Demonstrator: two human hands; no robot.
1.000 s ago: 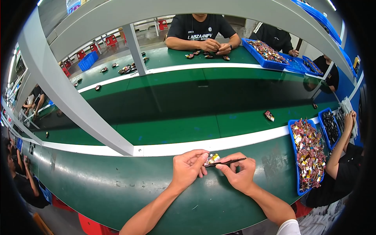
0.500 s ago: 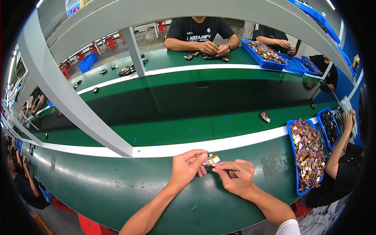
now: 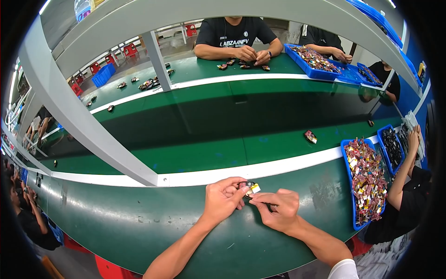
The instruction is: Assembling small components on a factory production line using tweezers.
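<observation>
Over the green worktop (image 3: 153, 223), my left hand (image 3: 221, 199) holds a small electronic assembly (image 3: 251, 187) between thumb and fingers. It shows a black shell, a reddish circuit board and a silver battery with yellow tape. My right hand (image 3: 281, 210) is closed in a pinch on a thin dark tool (image 3: 248, 197), whose tip meets the lower side of the assembly. The exact kind of tool is too small to make out. Both hands are close together near the white rail, the fingertips partly hiding the assembly.
On my right stand a blue tray (image 3: 351, 200) heaped with circuit boards and batteries, and a smaller blue bin (image 3: 384, 151) of black parts. Beyond the white rail (image 3: 204, 176) runs a green conveyor (image 3: 200, 153) carrying an assembly (image 3: 311, 136). A grey post (image 3: 93, 125) rises at left. Co-workers sit across and right.
My right hand has shifted slightly left, its pinch closer to the assembly. My left hand stays nearly in place, with the assembly tilted a little. The piece on the conveyor appears slightly further left.
</observation>
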